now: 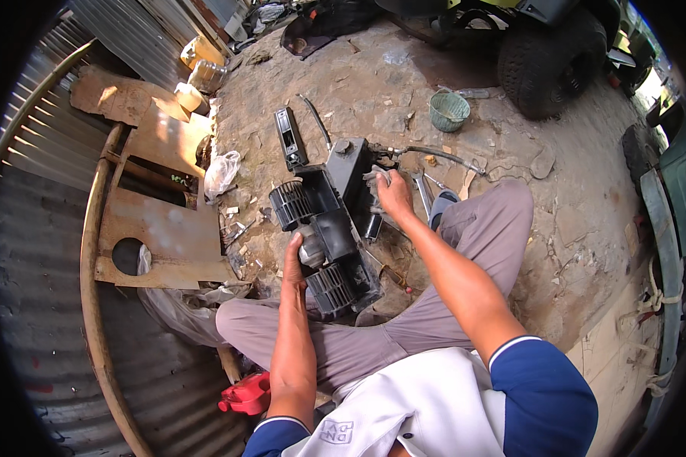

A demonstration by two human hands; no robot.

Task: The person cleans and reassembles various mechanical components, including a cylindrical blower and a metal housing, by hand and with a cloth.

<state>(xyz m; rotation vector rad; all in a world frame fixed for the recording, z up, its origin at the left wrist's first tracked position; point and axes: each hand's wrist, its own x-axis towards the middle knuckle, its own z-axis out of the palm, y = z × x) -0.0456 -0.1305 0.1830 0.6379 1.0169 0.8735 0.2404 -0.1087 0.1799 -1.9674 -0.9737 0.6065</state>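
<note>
A black twin-fan blower unit (pixel 335 232) lies tilted in front of my crossed legs. Ribbed fan wheels (pixel 291 204) sit at both ends of its silver motor (pixel 310 247). My left hand (pixel 293 260) grips the unit beside the motor, thumb up along it and the other fingers hidden beneath. Bunched in my closed right hand (pixel 395 195) is a grey rag (pixel 374 177), against or just beside a black box-shaped part (pixel 348 158) at the unit's far end. A narrow black slotted part (pixel 288 135) lies beyond the fans.
Right of my right hand lie a wrench (pixel 424 192) and a hose (pixel 450 156). A green basket (pixel 449 112) stands farther off, near a vehicle tyre (pixel 552 65). Rusty sheet metal (pixel 156 228) leans at left; a red container (pixel 245 393) is by my left forearm.
</note>
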